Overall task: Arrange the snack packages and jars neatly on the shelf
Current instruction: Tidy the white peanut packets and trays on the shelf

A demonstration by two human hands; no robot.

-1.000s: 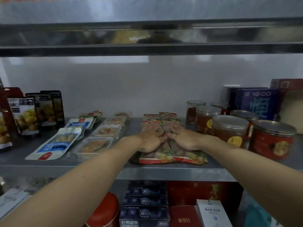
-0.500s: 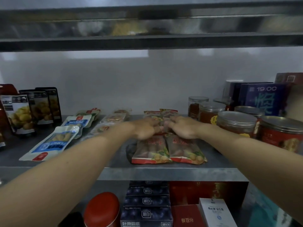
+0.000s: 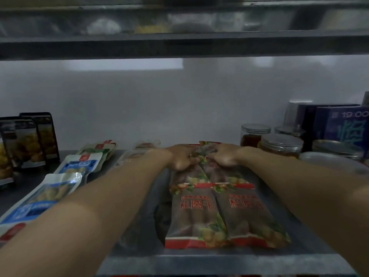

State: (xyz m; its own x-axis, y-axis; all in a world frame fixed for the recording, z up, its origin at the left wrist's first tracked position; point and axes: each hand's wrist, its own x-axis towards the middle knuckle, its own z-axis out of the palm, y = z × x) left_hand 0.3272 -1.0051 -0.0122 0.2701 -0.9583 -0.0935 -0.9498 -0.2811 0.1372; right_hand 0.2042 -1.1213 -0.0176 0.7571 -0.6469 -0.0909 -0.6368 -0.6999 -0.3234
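Reaches deep over the shelf (image 3: pixel 139 232) with both bare arms. Grips the rear packs (image 3: pixel 205 148) with left hand (image 3: pixel 180 158) and right hand (image 3: pixel 225 156), fingers of each curled down into the crinkled wrapper, knuckles close together at the middle. Cannot tell how many packs lie under the hands. At six o'clock from the hands, flat on the metal: two red front packs (image 3: pixel 191 218), side by side, long edges touching, far ends hidden under the hands, near ends just short of the front lip (image 3: pixel 219 262). At nine o'clock of the front packs, a bare strip of shelf, partly covered by the left forearm, then blue pouches (image 3: pixel 50 194) in a slanting line toward eleven o'clock. At ten o'clock, clear trays (image 3: pixel 139 147), blurred, close beside the left hand. At far nine o'clock, dark bags (image 3: pixel 26 142) upright. At three o'clock of the front packs, another bare strip under the right forearm. At two o'clock, jars (image 3: pixel 280 145) with clear lids, bunched, the nearest just beside the right wrist. Behind the jars, a blue box (image 3: pixel 347 130), upright. At twelve o'clock, the pale wall (image 3: pixel 179 108); room behind the rear packs too blurred to judge. Overhead, the upper shelf (image 3: pixel 179 47), well above the hands.
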